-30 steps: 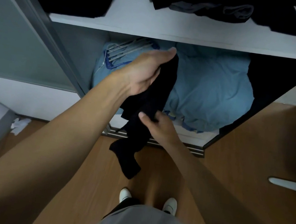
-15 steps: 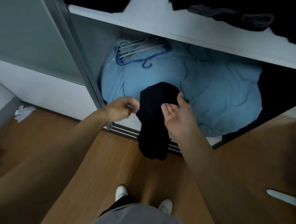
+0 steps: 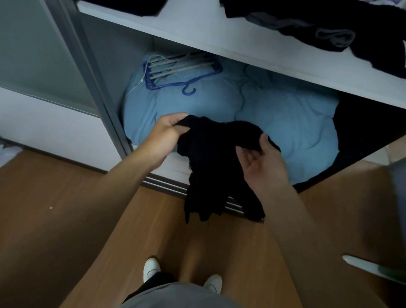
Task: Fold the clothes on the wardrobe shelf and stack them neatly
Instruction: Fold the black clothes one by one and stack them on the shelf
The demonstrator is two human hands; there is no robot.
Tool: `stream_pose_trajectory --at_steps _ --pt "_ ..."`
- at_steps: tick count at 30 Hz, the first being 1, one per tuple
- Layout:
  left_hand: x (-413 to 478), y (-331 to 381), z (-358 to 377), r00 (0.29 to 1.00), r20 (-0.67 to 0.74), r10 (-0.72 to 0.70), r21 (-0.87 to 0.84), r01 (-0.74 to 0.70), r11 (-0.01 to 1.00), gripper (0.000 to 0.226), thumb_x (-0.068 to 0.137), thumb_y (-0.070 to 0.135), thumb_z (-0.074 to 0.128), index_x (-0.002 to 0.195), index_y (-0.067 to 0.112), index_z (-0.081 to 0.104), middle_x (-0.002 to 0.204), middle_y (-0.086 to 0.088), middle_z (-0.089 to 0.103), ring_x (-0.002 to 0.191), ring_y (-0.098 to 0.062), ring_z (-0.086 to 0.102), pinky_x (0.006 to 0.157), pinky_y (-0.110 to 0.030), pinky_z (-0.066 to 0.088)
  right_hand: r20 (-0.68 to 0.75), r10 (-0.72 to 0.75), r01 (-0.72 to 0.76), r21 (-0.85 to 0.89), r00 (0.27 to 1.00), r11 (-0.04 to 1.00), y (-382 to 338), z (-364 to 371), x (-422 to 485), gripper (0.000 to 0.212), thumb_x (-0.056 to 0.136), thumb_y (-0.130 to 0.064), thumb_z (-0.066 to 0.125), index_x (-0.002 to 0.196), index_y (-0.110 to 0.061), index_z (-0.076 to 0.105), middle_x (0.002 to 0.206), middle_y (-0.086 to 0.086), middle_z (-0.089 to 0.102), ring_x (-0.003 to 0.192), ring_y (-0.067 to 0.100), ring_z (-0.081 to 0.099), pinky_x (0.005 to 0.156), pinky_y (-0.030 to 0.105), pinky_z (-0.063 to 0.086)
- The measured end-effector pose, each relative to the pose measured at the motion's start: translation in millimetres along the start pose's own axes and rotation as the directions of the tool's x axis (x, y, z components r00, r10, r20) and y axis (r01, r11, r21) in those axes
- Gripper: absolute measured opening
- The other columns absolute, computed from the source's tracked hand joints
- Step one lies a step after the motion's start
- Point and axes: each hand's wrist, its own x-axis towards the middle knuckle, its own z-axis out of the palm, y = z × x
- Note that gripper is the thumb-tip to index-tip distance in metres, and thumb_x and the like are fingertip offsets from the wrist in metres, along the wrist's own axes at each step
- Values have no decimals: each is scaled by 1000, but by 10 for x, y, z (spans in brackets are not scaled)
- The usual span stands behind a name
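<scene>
Black garment (image 3: 211,160) hangs in the air before the open wardrobe, below the white shelf (image 3: 236,47) and bunched so that its kind is hard to tell. Its lower folds trail over the door track. The left hand (image 3: 167,133) pinches its upper edge at one end; the right hand (image 3: 260,161), palm up, grips the other end between thumb and loosely curled fingers. Behind lies light-blue bedding (image 3: 284,118) with hangers (image 3: 179,73) on it. On the shelf, dark clothes (image 3: 312,21) lie rumpled — cut off at the top.
</scene>
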Motion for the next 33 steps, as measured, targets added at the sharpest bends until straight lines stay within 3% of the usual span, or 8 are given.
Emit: stream_pose_trajectory --at_steps 3,6,11,14,17,23,29,33 --pt "75 247 200 995 96 31 33 -34 999 35 89 -3 51 79 22 74 73 8 71 71 -7 66 68 -18 50 -133 -21 -83 -725 991 684 15 -276 80 35 99 -35 60 97 -2 71 79 6 77 79 23 73 65 28 59" --pt "97 425 401 964 253 81 277 -152 949 27 92 -7 54 89 14 71 78 8 70 68 3 63 69 -13 47 106 -152 144 -953 983 266 49 -415 106 40 92 -24 69 129 -11 61 118 -1 68 108 18 65 92 29 54" --pt "16 616 488 897 432 95 399 -285 872 27 86 -5 64 86 19 76 75 13 74 67 5 65 65 -10 46 604 -137 619 -758 785 204 -48 -33 -78 65 81 -34 74 139 -32 44 136 -6 56 124 4 54 102 20 46" --pt "34 640 439 901 405 155 455 -346 821 14 82 -1 71 81 11 77 75 6 72 65 4 61 65 -13 46 573 -153 587 -806 805 77 -97 170 -134 17 86 -27 73 100 -17 69 92 -4 71 86 7 67 78 31 54" --pt "56 526 308 927 338 161 451 -309 837 6 81 6 76 79 2 73 68 3 67 61 1 57 59 -17 43 555 -161 572 -816 816 85 -115 189 -157 32 92 -20 69 62 -20 58 54 -17 55 52 0 52 55 24 39" --pt "-151 51 -67 905 408 -118 270 4 963 23 89 34 73 90 12 75 86 -2 71 82 -13 65 74 -26 50 598 -256 651 -696 759 303 -129 238 -379 23 94 -21 68 79 -39 72 76 -19 74 75 -2 69 66 15 52" --pt "-115 49 110 974 224 -38 195 -6 981 29 98 -2 50 86 16 70 69 15 70 65 4 63 62 -10 45 488 -165 515 -817 857 260 -279 69 -392 7 92 -20 70 86 -20 74 78 -4 74 74 6 68 70 25 55" --pt "-75 205 279 947 321 -9 204 -60 977 27 97 0 51 85 14 71 72 6 68 68 -4 61 62 -15 46 494 -42 494 -854 868 166 -222 -5 -372 19 93 -22 68 97 -4 72 88 16 72 77 16 64 73 30 48"
